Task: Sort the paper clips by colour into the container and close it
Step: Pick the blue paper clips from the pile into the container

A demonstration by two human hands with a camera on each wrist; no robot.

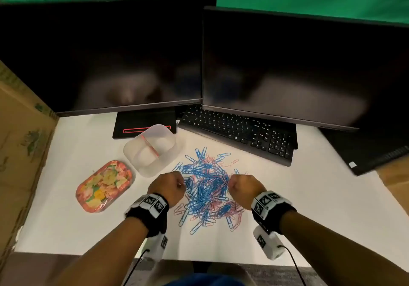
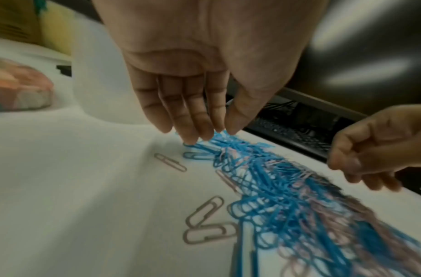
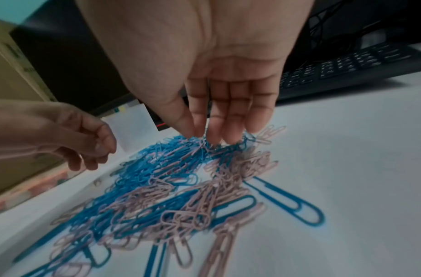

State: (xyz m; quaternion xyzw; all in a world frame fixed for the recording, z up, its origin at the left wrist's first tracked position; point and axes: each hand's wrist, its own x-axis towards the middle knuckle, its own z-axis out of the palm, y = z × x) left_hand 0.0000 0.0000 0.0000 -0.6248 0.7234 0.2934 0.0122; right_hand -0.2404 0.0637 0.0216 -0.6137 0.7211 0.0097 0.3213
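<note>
White desk [image 1: 309, 197]; both hands' fingers [image 2: 199, 120] nearly straight, seemingly touching paper clips [image 1: 208, 188].

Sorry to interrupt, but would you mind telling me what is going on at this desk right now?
A person is starting to sort a mixed pile of blue and pink paper clips on a white desk. Both hands reach down into it: the left hand at its left edge, the right hand at its right edge, fingertips touching clips. The translucent two-compartment container looks empty, and its floral lid lies beside it.
</note>
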